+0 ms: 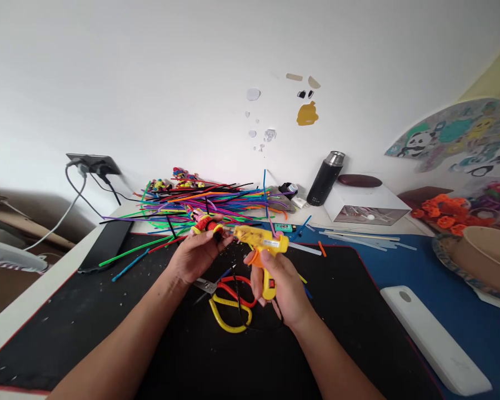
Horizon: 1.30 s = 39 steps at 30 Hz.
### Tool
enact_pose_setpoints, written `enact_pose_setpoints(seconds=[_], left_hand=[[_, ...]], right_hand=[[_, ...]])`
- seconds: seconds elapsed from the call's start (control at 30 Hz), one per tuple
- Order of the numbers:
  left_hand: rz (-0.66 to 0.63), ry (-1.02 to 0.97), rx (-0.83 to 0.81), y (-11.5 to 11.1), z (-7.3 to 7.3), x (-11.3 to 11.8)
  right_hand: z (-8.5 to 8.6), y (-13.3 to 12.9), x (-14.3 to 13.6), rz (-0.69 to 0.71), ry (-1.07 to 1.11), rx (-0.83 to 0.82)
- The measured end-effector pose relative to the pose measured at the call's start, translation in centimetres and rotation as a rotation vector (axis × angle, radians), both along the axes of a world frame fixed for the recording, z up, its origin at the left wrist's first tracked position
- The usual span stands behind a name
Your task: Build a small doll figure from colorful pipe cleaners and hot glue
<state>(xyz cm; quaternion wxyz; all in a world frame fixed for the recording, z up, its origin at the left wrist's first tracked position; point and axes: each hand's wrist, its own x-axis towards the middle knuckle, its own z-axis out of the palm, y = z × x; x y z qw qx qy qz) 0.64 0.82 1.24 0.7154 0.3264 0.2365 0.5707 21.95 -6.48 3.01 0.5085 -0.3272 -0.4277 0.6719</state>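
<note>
A small pipe-cleaner figure (202,223) in red, black and yellow is pinched in the fingers of my left hand (196,256). My right hand (286,282) wraps round a yellow hot glue gun (256,237), fingers at its orange trigger. The gun's nozzle points left at the figure's black and yellow end; whether the tip touches it I cannot tell. On the black mat (183,355), just below both hands, lies a pair of scissors (220,323) with one red and one yellow handle. A dark cord runs near the scissors under the gun.
A heap of coloured pipe cleaners (229,203) lies along the wall, with finished-looking figures (185,176) behind it. Further right are a black thermos (325,179), a white box (362,203), glue sticks (366,240) and a white power bank (435,339). A phone (104,247) lies left.
</note>
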Motion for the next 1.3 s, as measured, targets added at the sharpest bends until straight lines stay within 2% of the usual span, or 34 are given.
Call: enact_pose_setpoints(seconds=[0.1, 0.2, 0.43, 0.97, 1.3], left_hand=[[0.021, 0.008, 0.01, 0.24, 0.03, -0.32], [0.03, 0.003, 0.01, 0.32, 0.01, -0.42], [0.02, -0.001, 0.009, 0.03, -0.17, -0.07], [-0.015, 0.048, 0.035, -0.27, 0.03, -0.08], [-0.024, 0.074, 0.035, -0.29, -0.33, -0.11]], right_hand=[[-0.17, -0.51, -0.58, 0.046, -0.169, 0.018], [-0.15, -0.75, -0.84, 0.008, -0.227, 0.025], [-0.06, -0.43, -0.59, -0.097, -0.271, 0.023], [0.09, -0.36, -0.55, -0.107, -0.294, -0.001], [0.0, -0.3, -0.59, -0.076, -0.268, -0.037]])
